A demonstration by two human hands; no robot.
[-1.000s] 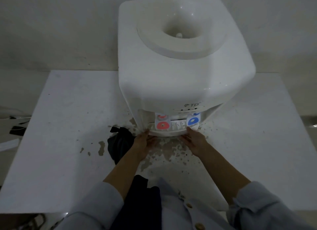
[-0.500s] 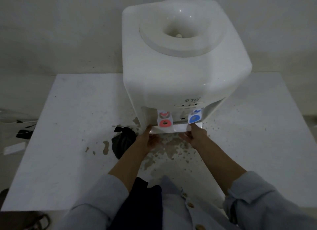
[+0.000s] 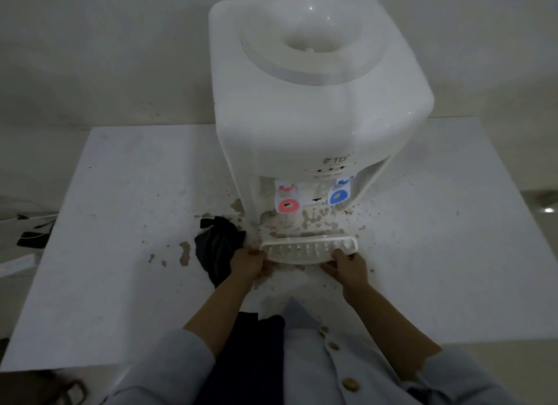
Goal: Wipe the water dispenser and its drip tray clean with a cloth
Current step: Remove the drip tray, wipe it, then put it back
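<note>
Now | drip tray (image 3: 308, 249) long axis left-right | left hand (image 3: 248, 264), right hand (image 3: 347, 267) fingers grip ends

White table (image 3: 120, 193) bears brown stains (image 3: 184, 252); dark cables (image 3: 33, 238) lie left.

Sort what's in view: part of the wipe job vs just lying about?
Job: water dispenser; drip tray, held by left hand and right hand; dark cloth; brown stains.
Lying about: cables off the table's left.

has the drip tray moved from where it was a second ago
Yes. The drip tray has slid out from under the taps of the water dispenser, toward the person, held by left hand and right hand.
</note>
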